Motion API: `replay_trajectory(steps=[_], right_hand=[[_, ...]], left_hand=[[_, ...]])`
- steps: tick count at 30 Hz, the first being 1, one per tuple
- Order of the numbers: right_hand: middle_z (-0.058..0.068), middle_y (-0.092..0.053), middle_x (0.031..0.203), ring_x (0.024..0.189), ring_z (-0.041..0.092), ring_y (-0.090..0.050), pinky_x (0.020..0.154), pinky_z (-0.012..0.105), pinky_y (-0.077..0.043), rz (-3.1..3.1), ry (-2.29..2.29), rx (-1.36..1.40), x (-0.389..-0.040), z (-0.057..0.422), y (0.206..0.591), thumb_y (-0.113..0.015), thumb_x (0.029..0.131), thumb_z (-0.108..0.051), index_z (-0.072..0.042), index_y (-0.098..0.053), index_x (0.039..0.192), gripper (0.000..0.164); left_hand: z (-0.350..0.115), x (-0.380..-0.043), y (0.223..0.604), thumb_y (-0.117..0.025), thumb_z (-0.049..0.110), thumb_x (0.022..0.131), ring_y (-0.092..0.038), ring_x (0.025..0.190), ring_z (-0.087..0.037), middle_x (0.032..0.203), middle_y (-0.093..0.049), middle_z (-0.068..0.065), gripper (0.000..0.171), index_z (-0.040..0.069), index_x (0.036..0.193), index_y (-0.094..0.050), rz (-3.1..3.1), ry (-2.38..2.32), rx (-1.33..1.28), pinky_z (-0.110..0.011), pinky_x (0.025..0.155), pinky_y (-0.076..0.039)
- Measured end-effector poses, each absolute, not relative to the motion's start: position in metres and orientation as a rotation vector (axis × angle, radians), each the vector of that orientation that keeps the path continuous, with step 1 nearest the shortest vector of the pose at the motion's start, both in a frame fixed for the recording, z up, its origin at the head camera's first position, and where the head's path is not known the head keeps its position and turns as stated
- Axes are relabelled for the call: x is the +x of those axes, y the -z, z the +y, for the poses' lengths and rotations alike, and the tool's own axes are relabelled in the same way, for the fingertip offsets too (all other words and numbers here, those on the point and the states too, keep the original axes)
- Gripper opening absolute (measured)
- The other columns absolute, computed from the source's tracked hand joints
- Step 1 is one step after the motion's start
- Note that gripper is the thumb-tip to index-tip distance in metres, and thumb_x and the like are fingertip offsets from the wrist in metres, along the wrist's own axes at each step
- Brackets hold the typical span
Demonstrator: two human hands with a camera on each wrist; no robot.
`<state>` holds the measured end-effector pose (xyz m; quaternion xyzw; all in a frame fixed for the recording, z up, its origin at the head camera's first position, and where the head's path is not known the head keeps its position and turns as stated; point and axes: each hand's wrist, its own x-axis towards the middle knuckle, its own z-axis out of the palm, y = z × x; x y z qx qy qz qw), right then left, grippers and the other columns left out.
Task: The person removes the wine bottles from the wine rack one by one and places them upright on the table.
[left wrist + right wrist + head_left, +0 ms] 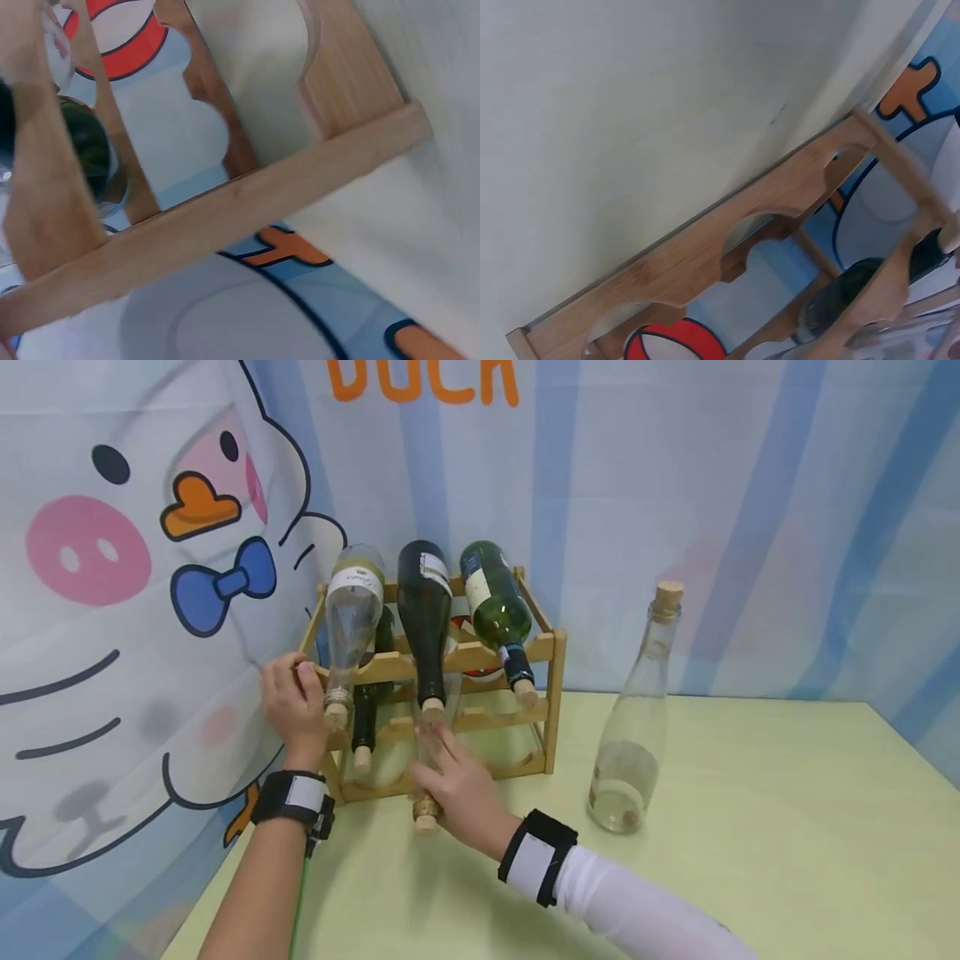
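Observation:
My left hand (292, 706) grips the upper left front corner of a wooden wine rack (558, 702). Lower down in front, my right hand (468, 797) holds a clear glass bottle (425, 807) by its corked neck, which sticks out of the rack's middle tier. Across the top tier lie a clear bottle (351, 618), a dark bottle (426, 627) and a green bottle (498, 610), their corks facing me. Another dark bottle (364, 714) lies at the left of the middle tier. The right wrist view catches the rack's lower rail (660, 255).
A corked clear bottle (630, 752) stands upright on the pale yellow table (750, 827), right of the rack. A printed cloth (637, 485) with a cartoon duck hangs behind and along the left side, close to the rack.

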<state>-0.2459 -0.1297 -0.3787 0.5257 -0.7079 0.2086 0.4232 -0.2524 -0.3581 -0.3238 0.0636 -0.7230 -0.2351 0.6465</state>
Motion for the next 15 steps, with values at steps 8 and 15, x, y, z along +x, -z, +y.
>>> replay_trajectory(steps=[8, 15], right_hand=[[0.014, -0.056, 0.118, 0.113, 0.029, -0.05, 0.089, 0.035, -0.045, -1.729, -0.494, 1.308, -0.212, -0.114, 0.374, -0.065, 0.076, -0.037, -0.017, -0.062, 0.087, 0.023], [0.011, -0.058, 0.116, 0.111, 0.028, -0.051, 0.084, 0.038, -0.047, -1.674, -0.531, 1.336, -0.18, -0.094, 0.363, -0.057, 0.081, -0.042, -0.02, -0.063, 0.086, 0.024]], left_hand=[[-0.349, -0.208, 0.313, -0.04, 0.005, 0.086, -0.041, 0.112, -0.038, 0.125, -0.044, -0.022, 0.045, 0.002, 0.13, -0.039, -2.022, 0.611, 0.144, -0.05, 0.094, -0.03], [-0.298, -0.185, 0.36, -0.038, -0.003, 0.064, -0.038, 0.113, -0.034, 0.136, -0.035, -0.016, 0.067, 0.004, 0.129, -0.031, -1.729, 0.233, -0.295, -0.049, 0.088, -0.028]])
